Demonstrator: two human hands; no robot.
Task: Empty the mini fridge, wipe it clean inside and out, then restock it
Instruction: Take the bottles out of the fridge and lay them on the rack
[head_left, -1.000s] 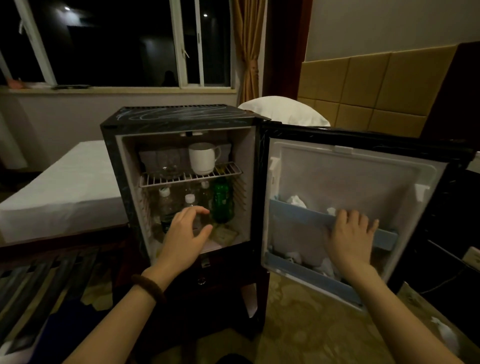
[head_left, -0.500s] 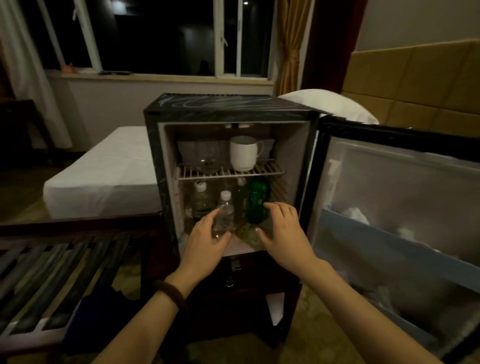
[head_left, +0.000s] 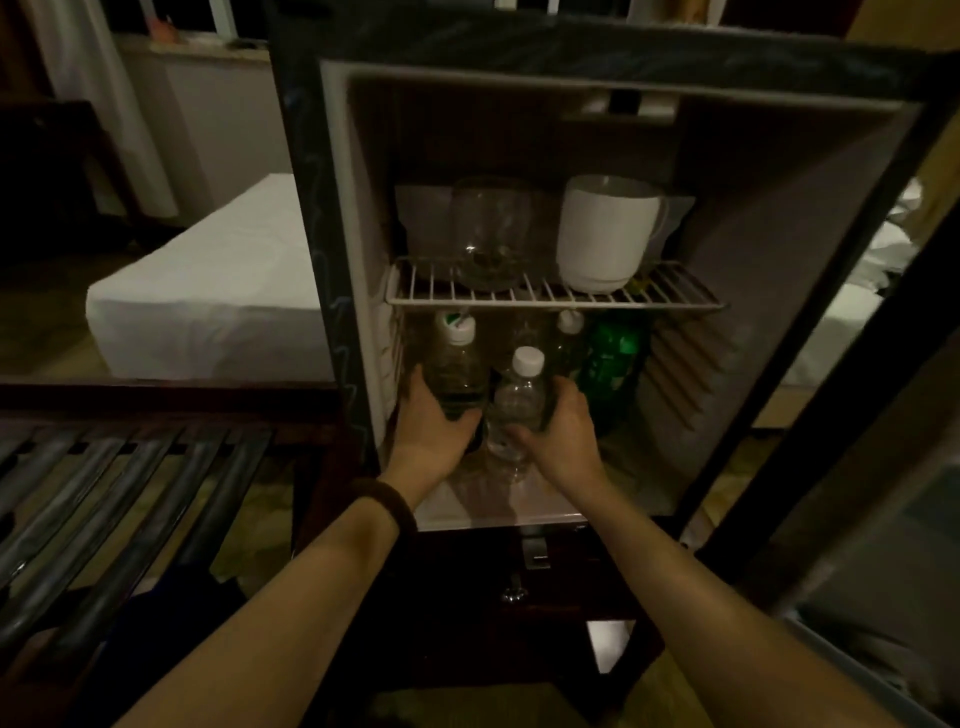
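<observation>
The mini fridge (head_left: 727, 249) stands open in front of me. On its wire shelf (head_left: 675, 302) sit a white mug (head_left: 602, 234) and a clear glass (head_left: 488, 234). Below stand several bottles. My left hand (head_left: 434, 434) grips the left bottle (head_left: 457, 371), which has a white and green cap. A small clear bottle (head_left: 519, 402) with a white cap stands between my hands. My right hand (head_left: 563, 434) curls round a darker white-capped bottle (head_left: 563, 340) behind it, thumb against the clear one. A green bottle (head_left: 613, 358) stands at the right.
The fridge door (head_left: 878, 571) hangs open at my right. The fridge rests on a dark wooden stand (head_left: 519, 608). A slatted luggage rack (head_left: 104, 493) is at my left, with a white bed (head_left: 208, 291) behind it. A window sill runs along the back.
I have leaned in close to the fridge. Both hands went from hovering in front of the bottles to closing on them, the left on the left bottle, the right on a rear one.
</observation>
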